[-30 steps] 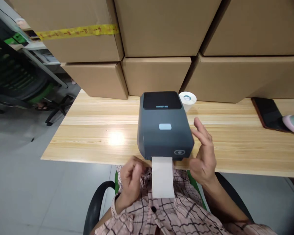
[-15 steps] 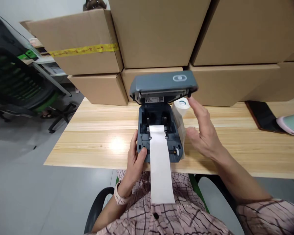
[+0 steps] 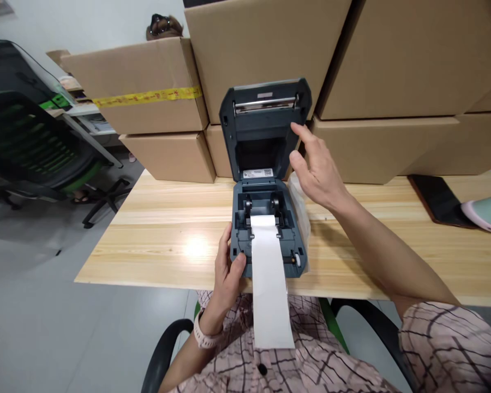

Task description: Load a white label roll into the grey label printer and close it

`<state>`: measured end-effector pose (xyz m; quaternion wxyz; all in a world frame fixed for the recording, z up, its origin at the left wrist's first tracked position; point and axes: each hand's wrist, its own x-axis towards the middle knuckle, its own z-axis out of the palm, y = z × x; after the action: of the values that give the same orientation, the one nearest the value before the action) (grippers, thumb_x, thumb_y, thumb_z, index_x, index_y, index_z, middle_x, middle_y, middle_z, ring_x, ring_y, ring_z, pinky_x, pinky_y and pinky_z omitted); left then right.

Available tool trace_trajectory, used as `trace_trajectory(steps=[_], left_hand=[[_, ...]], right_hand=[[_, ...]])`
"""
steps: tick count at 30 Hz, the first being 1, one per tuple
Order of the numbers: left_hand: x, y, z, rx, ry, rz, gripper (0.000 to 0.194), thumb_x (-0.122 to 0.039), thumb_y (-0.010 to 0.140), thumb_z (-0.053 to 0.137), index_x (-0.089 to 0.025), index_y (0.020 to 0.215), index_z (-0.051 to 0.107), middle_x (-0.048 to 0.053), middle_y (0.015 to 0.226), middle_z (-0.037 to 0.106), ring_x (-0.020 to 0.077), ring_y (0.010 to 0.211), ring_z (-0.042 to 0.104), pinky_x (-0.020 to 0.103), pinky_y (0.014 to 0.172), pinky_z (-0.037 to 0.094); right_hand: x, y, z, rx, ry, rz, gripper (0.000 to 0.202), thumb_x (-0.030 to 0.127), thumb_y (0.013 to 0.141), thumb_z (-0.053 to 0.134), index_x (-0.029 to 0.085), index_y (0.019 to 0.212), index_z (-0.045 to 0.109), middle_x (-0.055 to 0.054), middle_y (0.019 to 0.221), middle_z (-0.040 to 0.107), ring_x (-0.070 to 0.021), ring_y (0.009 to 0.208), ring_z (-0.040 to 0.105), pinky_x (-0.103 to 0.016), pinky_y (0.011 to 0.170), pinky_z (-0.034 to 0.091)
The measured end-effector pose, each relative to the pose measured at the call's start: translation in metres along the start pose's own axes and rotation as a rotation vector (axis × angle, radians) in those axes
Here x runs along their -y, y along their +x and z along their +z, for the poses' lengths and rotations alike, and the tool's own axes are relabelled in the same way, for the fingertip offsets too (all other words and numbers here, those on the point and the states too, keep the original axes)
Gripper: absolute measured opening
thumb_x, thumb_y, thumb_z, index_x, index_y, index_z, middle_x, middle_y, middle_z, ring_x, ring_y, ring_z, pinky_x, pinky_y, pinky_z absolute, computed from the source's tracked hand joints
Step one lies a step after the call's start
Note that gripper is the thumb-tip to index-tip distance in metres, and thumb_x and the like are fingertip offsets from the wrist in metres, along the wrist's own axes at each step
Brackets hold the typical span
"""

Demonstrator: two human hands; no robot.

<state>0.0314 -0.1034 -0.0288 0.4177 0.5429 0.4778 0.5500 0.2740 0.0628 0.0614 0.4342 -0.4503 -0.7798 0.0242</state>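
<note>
A dark grey label printer [image 3: 239, 240] sits on the table with its lid [image 3: 265, 128] raised upright at the back. A white strip of label paper [image 3: 272, 295] runs from inside the printer over its front edge and hangs down over my lap. My left hand [image 3: 228, 270] grips the printer's front left corner, thumb on top and fingers along the side. At the lid's right edge, my right hand [image 3: 321, 169] has its thumb and index finger apart. The index fingertip is at the lid's inner face; whether it presses there I cannot tell. Behind that hand, translucent plastic wrapping [image 3: 300, 213] is partly hidden.
Stacked cardboard boxes [image 3: 262, 60] line the table's back, close behind the lid. On the right of the wooden table [image 3: 159, 240] lie a black phone [image 3: 437, 199] and a pale green cup [image 3: 489, 212]. An office chair [image 3: 28, 147] stands at the far left.
The printer's lid has swung up and back from half open to upright. My right hand has moved up and left with it. My left hand keeps its grip on the printer.
</note>
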Motion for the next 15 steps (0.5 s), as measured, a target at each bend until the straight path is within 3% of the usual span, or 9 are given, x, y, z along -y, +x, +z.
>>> trace_trajectory(steps=[4,7,9,12,13,15], left_hand=[[0.002,-0.002,0.002,0.0,-0.012,-0.007,0.062,-0.048,0.101,0.06,-0.029,0.158,0.043,0.009,0.17,0.038,0.0314,0.153,0.043,0.042,0.122,0.043],[0.001,-0.004,0.001,0.002,-0.015,-0.017,0.062,-0.047,0.101,0.06,-0.029,0.158,0.043,0.009,0.169,0.039,0.0315,0.152,0.044,0.042,0.121,0.044],[0.0,0.001,-0.003,0.026,-0.027,-0.047,0.064,-0.048,0.1,0.061,-0.029,0.158,0.043,0.01,0.168,0.041,0.0326,0.152,0.044,0.043,0.119,0.046],[-0.005,0.021,-0.013,0.033,-0.025,-0.091,0.064,-0.052,0.099,0.061,-0.029,0.156,0.044,0.012,0.167,0.04,0.0345,0.153,0.041,0.047,0.117,0.047],[-0.007,0.031,-0.017,0.021,-0.002,-0.091,0.064,-0.052,0.098,0.061,-0.029,0.156,0.045,0.012,0.167,0.04,0.0347,0.154,0.039,0.049,0.118,0.046],[-0.011,0.054,-0.022,0.042,0.076,-0.074,0.071,-0.05,0.094,0.067,-0.03,0.157,0.042,0.013,0.168,0.038,0.0349,0.155,0.038,0.052,0.121,0.041]], right_hand=[[-0.016,0.017,0.009,0.043,0.023,0.016,0.06,0.054,0.108,0.029,0.029,0.162,0.03,-0.008,0.169,0.039,-0.0303,0.156,0.037,-0.062,0.124,0.033],[-0.014,0.017,0.009,0.046,-0.001,-0.004,0.061,0.05,0.108,0.034,0.027,0.163,0.028,-0.009,0.168,0.039,-0.0298,0.155,0.038,-0.06,0.124,0.034],[-0.002,0.009,0.006,-0.015,-0.068,-0.039,0.06,0.047,0.106,0.041,0.024,0.161,0.034,-0.012,0.167,0.041,-0.0324,0.155,0.038,-0.061,0.122,0.035],[0.022,-0.009,0.005,-0.074,-0.137,-0.127,0.042,0.038,0.104,0.046,0.021,0.141,0.057,-0.014,0.146,0.063,-0.0331,0.137,0.057,-0.056,0.112,0.044],[0.031,-0.015,0.006,-0.019,-0.141,-0.163,0.036,0.033,0.104,0.045,0.02,0.132,0.062,-0.014,0.133,0.072,-0.0315,0.125,0.065,-0.053,0.107,0.047],[0.044,-0.023,0.01,0.209,-0.142,-0.229,0.034,0.026,0.104,0.041,0.019,0.127,0.065,-0.011,0.11,0.079,-0.0283,0.104,0.072,-0.049,0.1,0.05]])
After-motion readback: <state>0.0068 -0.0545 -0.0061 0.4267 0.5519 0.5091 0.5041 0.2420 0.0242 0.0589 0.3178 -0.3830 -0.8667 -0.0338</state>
